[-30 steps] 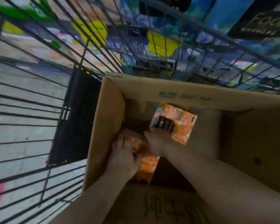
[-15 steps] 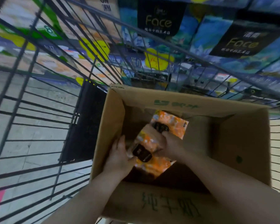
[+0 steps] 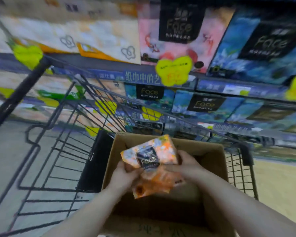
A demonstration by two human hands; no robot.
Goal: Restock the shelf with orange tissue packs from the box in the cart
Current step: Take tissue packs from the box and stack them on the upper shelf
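At the far left, beyond a strip of grey floor [image 3: 5, 159], the dark wire cart [image 3: 22, 89] stands against the shelf [image 3: 140, 78], its bars blurred. Inside the cart sits an open cardboard box [image 3: 212, 161], flaps spread and its inside in shadow. The left hand [image 3: 125, 175] reaches over the box's near left side, fingers curled round the lower left corner of the orange tissue packs [image 3: 162, 151], thumb lying on top. The packs are held above the open box, clear of its walls: one tilted, showing a black "Face" label, and what looks like a second pressed under it, nearer the camera. The right hand [image 3: 188, 165] grasps the same bundle from the right, fingers wrapped over its edge. Right of that hand, the cart's wire mesh rises beside the box wall. On the shelf above, pale and orange packs [image 3: 92, 35] stand at left, a pink pack [image 3: 150, 31] in the middle with a yellow price tag [image 3: 173, 70] hanging below it, and blue packs [image 3: 246, 62] with black labels at right.
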